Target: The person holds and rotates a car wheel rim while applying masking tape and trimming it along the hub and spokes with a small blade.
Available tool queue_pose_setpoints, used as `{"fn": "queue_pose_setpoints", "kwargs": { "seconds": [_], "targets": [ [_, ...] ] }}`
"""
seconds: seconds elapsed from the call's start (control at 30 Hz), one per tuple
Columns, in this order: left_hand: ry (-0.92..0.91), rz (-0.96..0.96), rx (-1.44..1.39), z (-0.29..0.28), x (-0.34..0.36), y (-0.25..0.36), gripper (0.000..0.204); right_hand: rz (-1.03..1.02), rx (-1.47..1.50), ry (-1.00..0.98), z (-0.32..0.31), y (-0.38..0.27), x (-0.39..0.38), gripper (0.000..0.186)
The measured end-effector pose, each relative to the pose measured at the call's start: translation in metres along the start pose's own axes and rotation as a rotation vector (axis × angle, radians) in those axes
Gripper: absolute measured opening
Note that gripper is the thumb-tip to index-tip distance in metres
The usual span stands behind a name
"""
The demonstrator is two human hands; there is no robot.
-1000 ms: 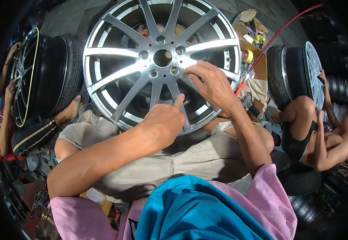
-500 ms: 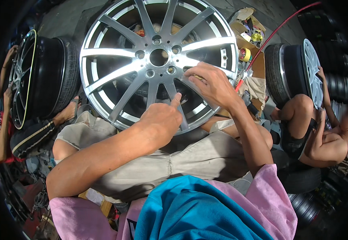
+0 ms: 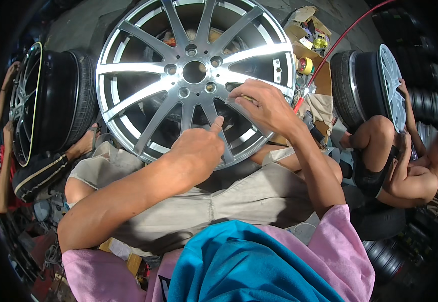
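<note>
A large silver alloy wheel rim (image 3: pixel 195 91) with several pairs of thin spokes lies face up before my knees. My left hand (image 3: pixel 198 151) is closed against its near side, one finger stretched up along a spoke and the others curled, their tips hidden. Over the spokes at the rim's right side, my right hand (image 3: pixel 265 104) is bent, thumb and fingers pinched together. A small thin piece, yellowish and grey, shows between them; its kind is not clear. Bolt holes ring the round centre bore, and dark space shows between the spokes.
A cardboard box (image 3: pixel 324 80) with a roll of yellow tape (image 3: pixel 305 66) stands right of the rim, and a red hose (image 3: pixel 340 38) runs past it. On both sides, a person handles another wheel, standing on a tyre at left (image 3: pixel 82 90) and at right (image 3: pixel 343 85).
The rim has shifted slightly left in view. My left hand has moved a little left with it, while my right hand stays nearly in place, bent over the same spokes.
</note>
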State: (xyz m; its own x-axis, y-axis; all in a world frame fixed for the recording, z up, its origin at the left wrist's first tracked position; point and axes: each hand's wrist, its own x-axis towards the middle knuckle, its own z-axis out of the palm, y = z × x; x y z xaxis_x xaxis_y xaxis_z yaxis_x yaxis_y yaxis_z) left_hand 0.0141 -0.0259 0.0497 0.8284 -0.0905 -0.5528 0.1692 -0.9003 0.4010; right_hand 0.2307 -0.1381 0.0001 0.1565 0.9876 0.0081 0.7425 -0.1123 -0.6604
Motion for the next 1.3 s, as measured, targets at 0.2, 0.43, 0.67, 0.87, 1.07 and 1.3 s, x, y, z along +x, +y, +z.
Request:
{"fn": "queue_pose_setpoints", "kwargs": {
  "seconds": [0.2,0.43,0.67,0.87,1.07,1.3],
  "targets": [
    [0.006,-0.005,-0.025,0.002,0.0,-0.002,0.032,0.016,0.019,-0.005,-0.007,0.001,-0.018,0.014],
    [0.139,-0.041,-0.106,0.01,0.005,-0.008,0.033,0.034,-0.02,-0.026,-0.011,0.009,-0.04,0.016],
    [0.181,-0.079,-0.194,0.012,0.019,-0.003,0.031,-0.021,-0.007,0.027,-0.013,0.017,-0.062,0.015],
    [0.247,-0.072,-0.235,0.018,0.025,0.005,0.032,-0.026,-0.021,-0.002,-0.017,0.024,-0.079,0.015],
    [0.251,-0.079,-0.284,0.019,0.028,0.011,0.031,-0.054,-0.091,0.004,-0.017,0.034,-0.102,0.014],
    [0.278,-0.097,-0.308,0.028,0.032,0.016,0.032,0.005,0.079,0.043,-0.018,0.029,-0.101,0.014]
  ]
}}
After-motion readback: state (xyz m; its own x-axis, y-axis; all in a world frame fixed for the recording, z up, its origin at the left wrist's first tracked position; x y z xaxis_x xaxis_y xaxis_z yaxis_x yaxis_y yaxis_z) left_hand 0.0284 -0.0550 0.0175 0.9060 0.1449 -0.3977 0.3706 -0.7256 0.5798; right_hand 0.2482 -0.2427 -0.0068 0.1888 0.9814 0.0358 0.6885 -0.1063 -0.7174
